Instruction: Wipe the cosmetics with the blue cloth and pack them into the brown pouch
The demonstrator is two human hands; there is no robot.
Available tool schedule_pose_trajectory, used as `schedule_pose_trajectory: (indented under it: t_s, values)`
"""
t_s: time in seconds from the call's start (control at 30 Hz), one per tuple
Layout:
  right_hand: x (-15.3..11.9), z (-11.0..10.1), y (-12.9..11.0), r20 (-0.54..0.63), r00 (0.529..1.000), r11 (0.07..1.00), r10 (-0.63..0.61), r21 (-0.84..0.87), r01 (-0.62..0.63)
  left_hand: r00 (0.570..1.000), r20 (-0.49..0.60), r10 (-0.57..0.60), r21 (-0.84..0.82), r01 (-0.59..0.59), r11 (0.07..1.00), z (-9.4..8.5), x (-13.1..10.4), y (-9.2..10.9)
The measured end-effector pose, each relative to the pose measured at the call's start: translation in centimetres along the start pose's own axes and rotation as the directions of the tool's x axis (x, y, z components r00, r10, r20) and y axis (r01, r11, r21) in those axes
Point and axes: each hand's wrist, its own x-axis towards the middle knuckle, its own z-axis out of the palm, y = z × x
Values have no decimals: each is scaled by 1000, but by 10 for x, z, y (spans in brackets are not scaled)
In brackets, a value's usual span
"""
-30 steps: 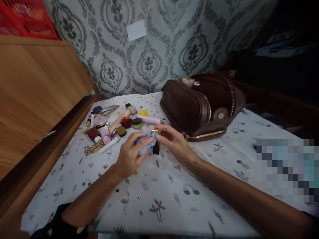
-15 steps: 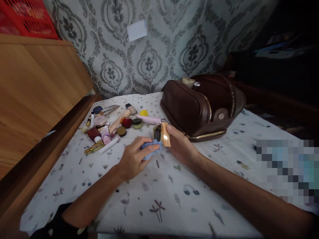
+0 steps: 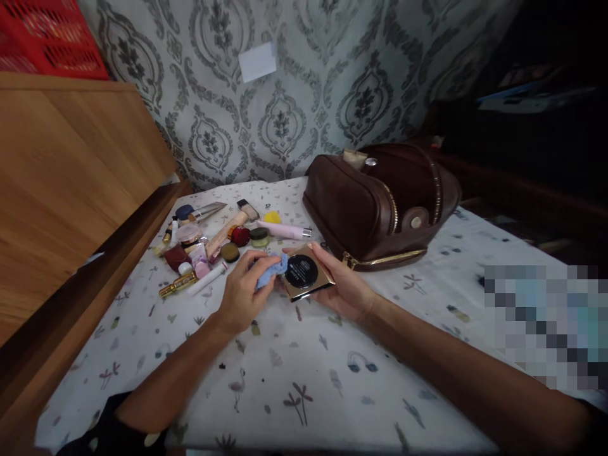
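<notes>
- The left forearm reaches in from the lower left, with a dark spotted sleeve at its end; the left hand [image 3: 243, 292] is palm inward, fingers bent towards the middle.
- The right forearm slants in from the lower right, and the right hand [image 3: 346, 288] meets the left one over the near part of the table [image 3: 266, 392].
- The left hand is closed on a bunched blue cloth [image 3: 270, 272], pinching it between thumb and fingers; the cloth is at the left edge of a gold case [image 3: 323, 271].
- The right hand is partly curled and grips the gold case from its right side, a fingertip at the top edge and the palm behind the right part. How the fingers sit underneath cannot be seen.
- The gold case is square and flat, tilted, with a round black label bearing small pale print that is too small to read. Its near edge looks dark and glossy.
- The case is in front of the brown bag [image 3: 349, 206], to the right of the spread of cosmetics.
- Among those, a pink tube [image 3: 284, 230], a green-lidded jar [image 3: 259, 237], a red jar [image 3: 240, 235] and a white tube [image 3: 207, 278] lie on the patterned cloth covering the table.
</notes>
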Motion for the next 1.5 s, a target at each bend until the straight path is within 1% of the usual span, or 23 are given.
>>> schedule_pose_trajectory:
  t_s: [0.13,0.23,0.33,0.4,0.43,0.5,0.57,0.67,0.77,0.87,0.93,0.97,1.0,1.1,1.17,1.2,1.3,1.37,1.43,1.5]
  values:
    - [0,1,-2,-30,998,998,-49,46,50,999,54,-2,-42,5,999,2,-2,2]
    - [1,1,-4,-66,995,991,-78,107,85,995,95,-15,-135,28,990,3,-2,5]
    - [1,1,-5,-82,993,984,-82,152,94,992,103,-77,-237,100,966,2,-1,9]
    - [1,1,-6,-100,992,984,-80,152,94,977,127,-170,-304,202,931,1,1,13]
    - [1,2,-6,-113,990,985,-78,142,94,961,152,-231,-341,271,900,0,1,14]
    - [1,3,-6,-147,986,990,-77,109,93,910,227,-346,-409,412,815,0,2,16]
    - [1,5,-4,-178,982,995,-69,63,82,862,281,-423,-465,508,725,2,1,15]
    - [0,5,-1,-171,979,993,-113,-47,107,812,324,-486,-559,579,593,8,0,10]
    - [0,6,2,-71,978,971,-194,-157,181,741,410,-532,-644,648,406,13,-1,4]
    - [0,6,4,13,975,955,-224,-199,222,667,446,-597,-715,667,211,16,1,2]
    - [1,5,4,38,968,943,-250,-216,252,621,450,-642,-736,665,127,16,3,3]
    - [1,4,5,46,964,937,-262,-226,266,605,452,-656,-738,667,106,15,4,4]
    - [1,4,5,54,961,930,-272,-240,277,597,454,-662,-738,668,97,15,4,5]
    - [-1,1,4,56,964,914,-261,-307,266,596,429,-678,-747,657,105,15,4,7]
    - [-3,0,2,48,968,901,-247,-356,247,578,396,-714,-756,646,104,16,3,5]
    - [-4,0,1,52,969,895,-243,-374,245,555,375,-742,-760,643,96,17,2,4]
    - [-4,-2,0,109,960,874,-258,-398,280,460,329,-825,-766,641,52,19,-1,-1]
    - [-2,-2,0,152,948,858,-281,-403,319,429,329,-841,-764,645,30,20,-2,-5]
    - [0,-2,1,163,929,821,-331,-435,369,421,332,-844,-758,652,27,19,-3,-10]
    - [-1,-1,0,151,901,751,-408,-506,424,431,323,-843,-747,663,53,18,-5,-14]
